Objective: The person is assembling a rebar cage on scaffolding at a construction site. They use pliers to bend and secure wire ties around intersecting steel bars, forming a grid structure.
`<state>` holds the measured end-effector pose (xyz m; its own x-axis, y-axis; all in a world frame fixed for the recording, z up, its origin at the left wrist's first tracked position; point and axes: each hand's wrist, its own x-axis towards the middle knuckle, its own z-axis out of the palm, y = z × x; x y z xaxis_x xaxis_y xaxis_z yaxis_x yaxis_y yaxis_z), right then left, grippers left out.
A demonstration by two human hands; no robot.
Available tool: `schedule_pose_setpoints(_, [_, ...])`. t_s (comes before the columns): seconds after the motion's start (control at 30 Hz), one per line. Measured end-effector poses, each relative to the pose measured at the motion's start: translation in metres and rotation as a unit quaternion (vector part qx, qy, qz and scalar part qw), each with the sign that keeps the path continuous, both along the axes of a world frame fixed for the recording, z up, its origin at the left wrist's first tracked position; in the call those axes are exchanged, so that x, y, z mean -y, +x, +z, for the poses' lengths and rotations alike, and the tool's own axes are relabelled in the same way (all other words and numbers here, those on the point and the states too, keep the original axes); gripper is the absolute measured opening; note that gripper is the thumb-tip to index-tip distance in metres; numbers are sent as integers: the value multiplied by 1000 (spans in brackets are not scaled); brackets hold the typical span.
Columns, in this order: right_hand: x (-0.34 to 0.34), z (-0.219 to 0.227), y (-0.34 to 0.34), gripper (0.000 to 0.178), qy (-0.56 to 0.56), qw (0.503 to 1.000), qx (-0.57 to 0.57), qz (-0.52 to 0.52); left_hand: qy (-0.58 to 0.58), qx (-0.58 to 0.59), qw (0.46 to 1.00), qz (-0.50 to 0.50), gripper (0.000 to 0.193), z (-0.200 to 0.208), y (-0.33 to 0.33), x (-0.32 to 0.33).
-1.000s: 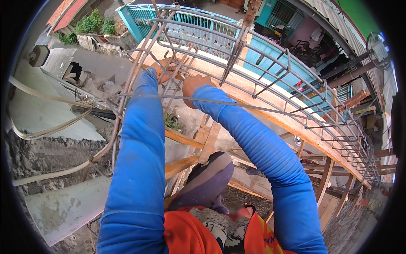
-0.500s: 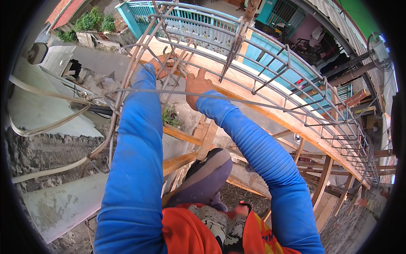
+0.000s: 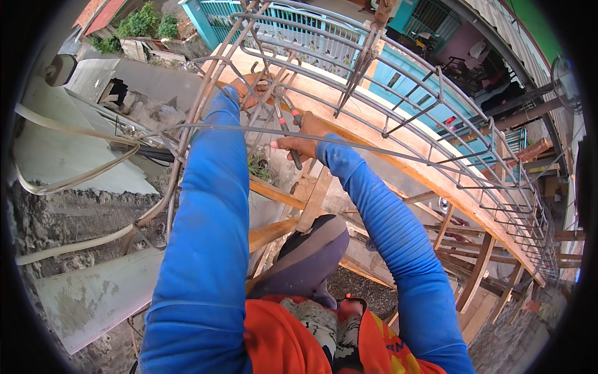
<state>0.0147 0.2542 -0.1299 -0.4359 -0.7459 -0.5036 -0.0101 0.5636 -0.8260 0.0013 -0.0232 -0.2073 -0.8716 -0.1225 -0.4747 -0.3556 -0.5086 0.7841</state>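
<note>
At the left end of a rebar cage [image 3: 398,112], my left hand [image 3: 251,90] is closed round the steel rods where they cross. Just to its right, my right hand [image 3: 308,134] grips pincers [image 3: 283,123] with red and dark handles. The handles are spread apart and the jaws point up towards the crossing rods, near my left fingers. Whether the jaws bite on anything is too small to tell. A long thin rod [image 3: 349,145] passes over both forearms.
A wooden formwork board [image 3: 367,146] runs beneath the cage towards the right. Timber braces [image 3: 476,268] stand below it. Bent pale tubes [image 3: 75,187] and upright rods [image 3: 180,156] lie at the left. A turquoise fence [image 3: 311,37] stands beyond.
My right hand has drawn down and slightly right, and the pincers now show with handles apart. My left hand stays at the rods. The whole view has shifted slightly right.
</note>
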Motion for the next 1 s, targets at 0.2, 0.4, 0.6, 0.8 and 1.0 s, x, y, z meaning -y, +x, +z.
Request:
schedule_pose_setpoints(0.2, [-2,1,14,47,52,771,-634,-19,-44,-15,999,-25,30,9,3,-4])
schedule_pose_setpoints(0.4, [-2,18,24,38,79,739,-669,19,-29,11,999,20,28,10,2,0])
schedule_pose_setpoints(0.6, [14,0,37,35,-224,866,349,-279,10,7,1000,14,26,5,8,7])
schedule_pose_setpoints(0.8, [6,-14,40,44,-202,900,349,-163,20,30,999,26,28,5,8,6])
schedule_pose_setpoints(1.0, [-10,5,23,56,109,945,-307,-39,28,31,999,31,24,4,3,0])
